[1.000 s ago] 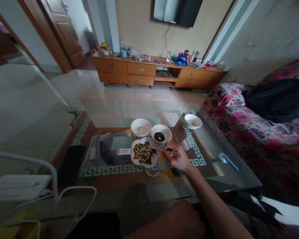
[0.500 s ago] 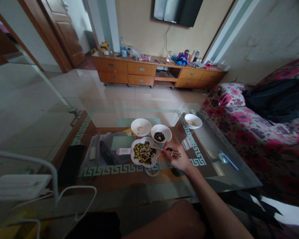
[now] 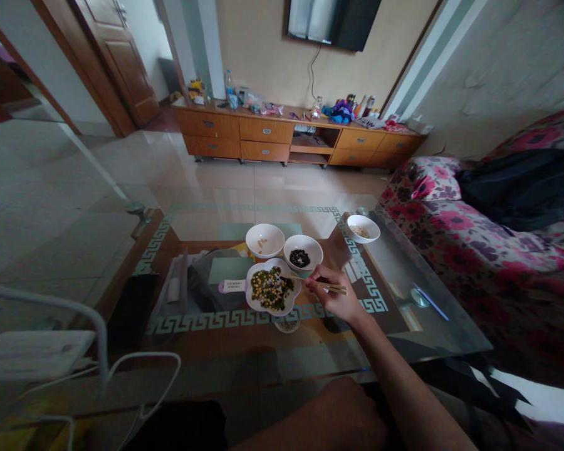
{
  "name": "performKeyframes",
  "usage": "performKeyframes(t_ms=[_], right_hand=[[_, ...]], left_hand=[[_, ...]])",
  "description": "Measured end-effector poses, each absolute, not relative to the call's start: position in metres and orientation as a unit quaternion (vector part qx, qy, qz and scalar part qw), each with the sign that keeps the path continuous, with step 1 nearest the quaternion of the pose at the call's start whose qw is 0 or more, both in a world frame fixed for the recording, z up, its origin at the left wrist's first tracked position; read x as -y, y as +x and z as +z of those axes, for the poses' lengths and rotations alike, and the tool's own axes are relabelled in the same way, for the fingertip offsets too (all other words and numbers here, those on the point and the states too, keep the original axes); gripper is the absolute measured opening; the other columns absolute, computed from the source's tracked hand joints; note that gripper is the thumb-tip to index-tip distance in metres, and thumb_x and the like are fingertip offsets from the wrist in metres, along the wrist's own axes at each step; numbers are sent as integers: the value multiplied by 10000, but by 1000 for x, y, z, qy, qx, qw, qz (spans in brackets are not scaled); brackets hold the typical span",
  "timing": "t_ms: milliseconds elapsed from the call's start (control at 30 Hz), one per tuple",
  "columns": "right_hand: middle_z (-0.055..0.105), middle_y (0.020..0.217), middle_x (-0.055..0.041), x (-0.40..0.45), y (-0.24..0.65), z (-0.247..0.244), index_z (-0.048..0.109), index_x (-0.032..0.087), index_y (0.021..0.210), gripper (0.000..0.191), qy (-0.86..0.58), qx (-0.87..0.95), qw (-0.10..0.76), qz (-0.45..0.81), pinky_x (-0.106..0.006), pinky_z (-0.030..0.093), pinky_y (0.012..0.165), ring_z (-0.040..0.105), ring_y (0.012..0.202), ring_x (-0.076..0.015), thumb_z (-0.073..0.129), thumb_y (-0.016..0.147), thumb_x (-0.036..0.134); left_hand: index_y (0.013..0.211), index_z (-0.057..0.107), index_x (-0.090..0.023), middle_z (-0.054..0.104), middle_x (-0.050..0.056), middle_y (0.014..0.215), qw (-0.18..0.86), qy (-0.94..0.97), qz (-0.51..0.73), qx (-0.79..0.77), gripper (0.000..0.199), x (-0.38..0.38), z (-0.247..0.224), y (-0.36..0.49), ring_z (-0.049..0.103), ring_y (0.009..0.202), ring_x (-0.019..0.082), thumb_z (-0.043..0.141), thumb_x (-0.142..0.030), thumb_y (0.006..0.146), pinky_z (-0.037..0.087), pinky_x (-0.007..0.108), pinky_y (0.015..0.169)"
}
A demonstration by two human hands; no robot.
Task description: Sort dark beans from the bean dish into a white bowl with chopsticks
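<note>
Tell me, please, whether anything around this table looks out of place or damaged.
A small dish sits partly tucked under the rim of the flower-shaped plate, an awkward spot for it. The wall on the right also looks damaged, with patchy, peeling plaster.

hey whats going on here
A person is at a glass-topped coffee table, their right hand holding chopsticks with the tips over a white flower-shaped plate of yellow kernels and dark greens. Just beyond the plate stand a white bowl of dark seeds and a white bowl with a few pale grains. A third white bowl sits further right. Their left hand isn't in view.
</note>
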State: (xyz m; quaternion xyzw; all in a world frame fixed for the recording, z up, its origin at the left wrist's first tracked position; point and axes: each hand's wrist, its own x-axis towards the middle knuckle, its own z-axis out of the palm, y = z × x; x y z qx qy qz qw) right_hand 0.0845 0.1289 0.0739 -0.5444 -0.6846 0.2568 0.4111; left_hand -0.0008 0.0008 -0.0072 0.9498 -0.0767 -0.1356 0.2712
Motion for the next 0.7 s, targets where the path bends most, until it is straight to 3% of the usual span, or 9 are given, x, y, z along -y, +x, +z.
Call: performKeyframes(t_ms=[133,300,500,700], right_hand=[[671,645,-4,-130,82,69,639,239,731,361,-538,697,403,249,-297,413,550,600,570,-176,698,1025,439],[673,656,-18,-131,82,68,637,242,744,337,-530,701,404,255,-317,425,559,610,581,-191,697,1032,408],[661,655,-13,-131,82,70,598,256,734,347,-535,703,395,251,-320,404,558,606,581,-192,685,1033,408],[662,644,-9,-131,81,72,605,256,717,398,-539,704,390,248,-318,420,560,602,573,-192,678,1045,469]], left_hand=[[738,738,-183,657,7,590,291,945,-123,81,348,-1,-14,0,425,325,177,870,-454,910,354,343,393],[723,731,-186,665,5,600,291,942,-146,77,310,0,-15,2,421,342,173,871,-393,906,399,332,421],[790,774,-161,752,47,741,288,938,-177,73,289,-3,1,0,476,389,183,844,-393,948,422,342,419],[803,798,-170,721,32,670,296,933,-190,76,240,-3,-1,2,533,394,215,855,-371,922,448,356,429]])
